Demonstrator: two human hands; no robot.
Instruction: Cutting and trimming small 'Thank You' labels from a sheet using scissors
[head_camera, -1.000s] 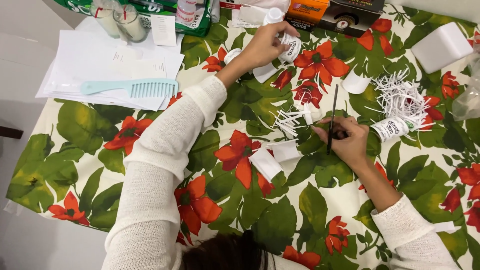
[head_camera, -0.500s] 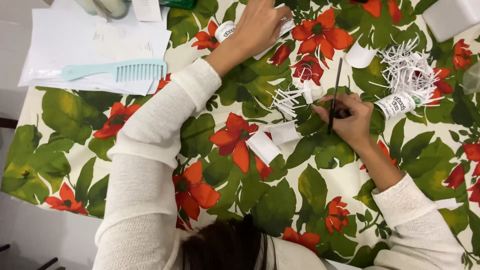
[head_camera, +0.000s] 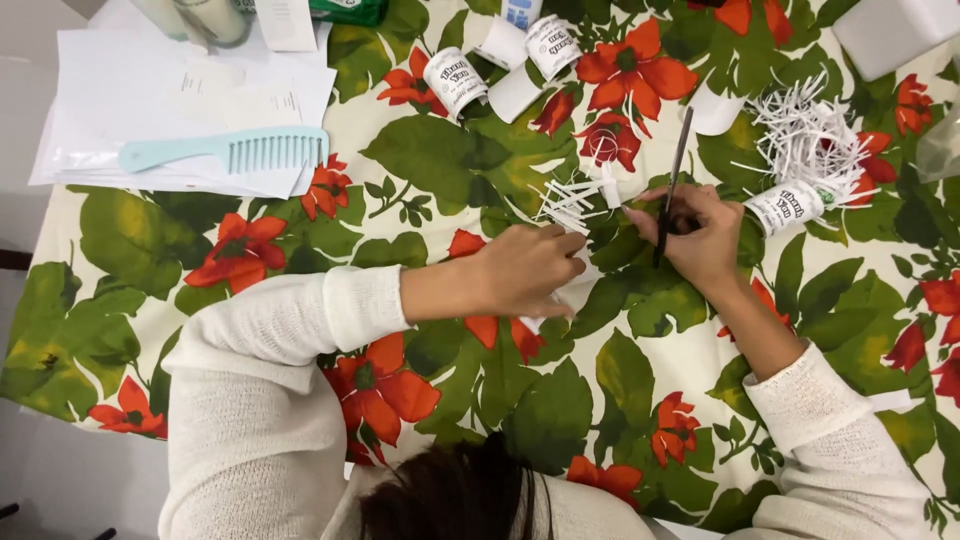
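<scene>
Right hand (head_camera: 700, 240) closes around black scissors (head_camera: 672, 185), whose blades point toward twelve o'clock. Left hand (head_camera: 528, 270) at its nine o'clock curls over a white paper strip (head_camera: 572, 292) on the floral tablecloth (head_camera: 430, 160). Shredded white paper (head_camera: 812, 135) lies at the right hand's two o'clock, beside a small printed paper roll (head_camera: 785, 207). A pale blue comb (head_camera: 230, 152) rests on paper sheets (head_camera: 110, 100) at ten o'clock, well apart.

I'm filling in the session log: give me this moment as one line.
left hand: on white paper piece | right hand: holds scissors | surface: floral tablecloth
</scene>
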